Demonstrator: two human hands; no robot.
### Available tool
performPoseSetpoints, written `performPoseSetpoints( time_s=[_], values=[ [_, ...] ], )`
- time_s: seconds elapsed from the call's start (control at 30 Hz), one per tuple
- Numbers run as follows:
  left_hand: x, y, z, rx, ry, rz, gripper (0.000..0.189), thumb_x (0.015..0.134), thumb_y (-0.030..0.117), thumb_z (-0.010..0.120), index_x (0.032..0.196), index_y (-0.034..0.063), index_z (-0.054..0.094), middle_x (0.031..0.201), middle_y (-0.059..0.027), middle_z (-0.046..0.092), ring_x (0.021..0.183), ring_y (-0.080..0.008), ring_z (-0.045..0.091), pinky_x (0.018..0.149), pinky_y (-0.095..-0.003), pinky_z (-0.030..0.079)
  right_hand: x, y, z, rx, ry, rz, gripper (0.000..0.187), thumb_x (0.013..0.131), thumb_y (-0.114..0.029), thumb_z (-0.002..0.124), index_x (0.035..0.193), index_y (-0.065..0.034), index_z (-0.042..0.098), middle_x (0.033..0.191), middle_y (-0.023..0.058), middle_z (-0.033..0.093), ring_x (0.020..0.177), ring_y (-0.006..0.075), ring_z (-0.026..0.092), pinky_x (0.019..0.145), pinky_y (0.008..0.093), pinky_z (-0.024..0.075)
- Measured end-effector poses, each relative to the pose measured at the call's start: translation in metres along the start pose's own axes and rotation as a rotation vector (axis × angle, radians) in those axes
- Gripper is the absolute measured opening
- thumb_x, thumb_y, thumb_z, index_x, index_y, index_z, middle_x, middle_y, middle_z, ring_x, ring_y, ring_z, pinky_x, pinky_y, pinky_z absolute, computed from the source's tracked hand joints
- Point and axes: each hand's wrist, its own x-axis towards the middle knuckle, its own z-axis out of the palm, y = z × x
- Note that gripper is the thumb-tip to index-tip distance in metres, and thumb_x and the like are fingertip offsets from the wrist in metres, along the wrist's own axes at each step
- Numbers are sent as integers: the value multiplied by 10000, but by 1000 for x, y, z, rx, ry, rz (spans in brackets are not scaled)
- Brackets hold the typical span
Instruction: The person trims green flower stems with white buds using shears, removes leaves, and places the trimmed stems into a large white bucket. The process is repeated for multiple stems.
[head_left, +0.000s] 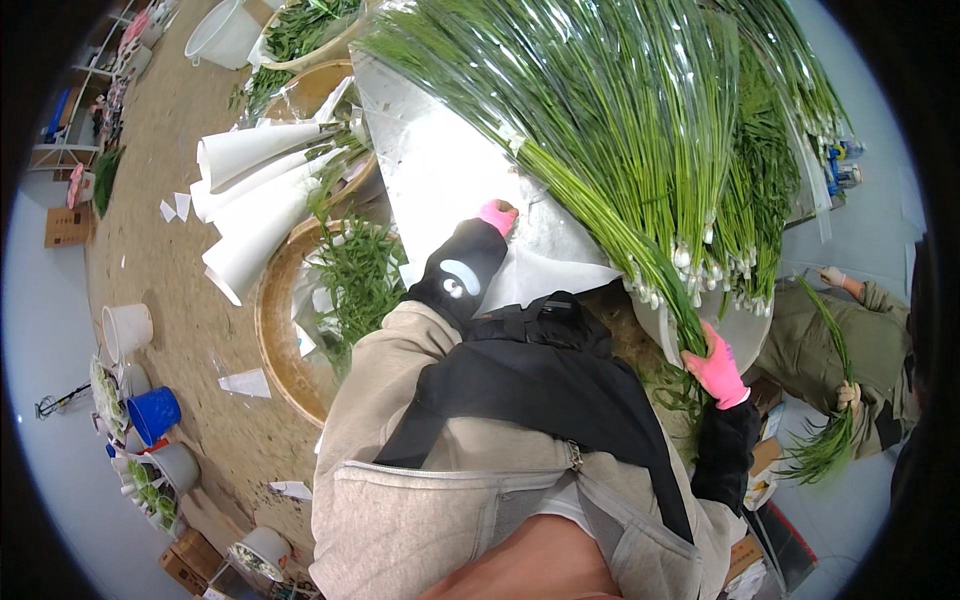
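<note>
My right hand (718, 369), in a pink glove, grips a bunch of long green leafy stems (681, 300) beside the front edge of the table. The bunch runs up next to bundles of green stems in clear plastic sleeves (660, 142), whose cut ends (681, 259) carry white caps or wraps. Over the white tabletop (442, 150) is my left hand (498, 216), also in a pink glove, with its fingers curled. Whether anything small is between those fingers is not visible. A translucent sheet (551, 270) lies at the table's near edge, close to my left forearm.
Left of the table stands a large brown tub (281, 330) with leafy greenery (360, 285). White paper-wrapped bundles (262, 202) rest across another tub. At right, a co-worker (840, 360) holds long green stems (829, 322). Buckets, including a blue one (154, 415), stand along the left wall.
</note>
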Motion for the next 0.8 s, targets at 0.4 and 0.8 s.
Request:
performPoseSetpoints(
  time_s=[0.4,0.8],
  values=[
    [-45,13,-41,127,-240,323,276,898,136,460,1117,39,596,1066,-120,606,933,-211,596,839,-267,451,-32,-20,-48,53,-161,302,433,708,-13,592,1140,-34,568,614,-10,530,498,59,462,479,226,377],
    [-38,23,-10,267,102,145,241,795,205,561,956,70,678,931,-146,673,894,-294,639,810,-376,484,-40,-30,-65,27,-57,321,448,717,22,577,1159,-42,573,611,-19,504,490,50,428,459,217,347]
  ],
)
